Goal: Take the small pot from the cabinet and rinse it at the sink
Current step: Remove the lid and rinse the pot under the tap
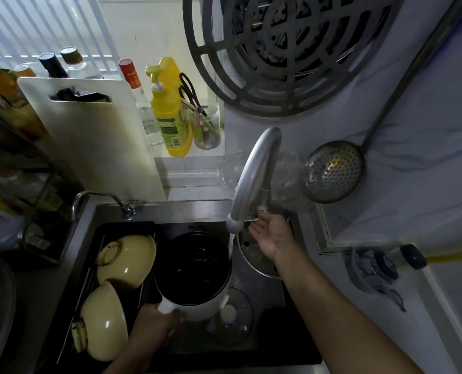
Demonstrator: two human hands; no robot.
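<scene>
The small pot (194, 268), white outside and black inside, hangs over the steel sink (265, 290). My left hand (157, 325) grips its white handle at the pot's near side. A thin stream of water falls from the tall grey faucet (254, 179) just past the pot's right rim. My right hand (271, 232) reaches to the faucet's lever at its base, fingers spread and touching it. A glass lid (231, 317) with a white knob lies in the sink under the pot's right side.
Two yellow bowls (127, 259) rest upside down on a black rack in the sink's left half. A metal lid (254, 257) lies under my right wrist. A white cutting board (95, 136), yellow soap bottle (169, 112), slotted skimmer (332, 171) and round grate (292, 49) line the back.
</scene>
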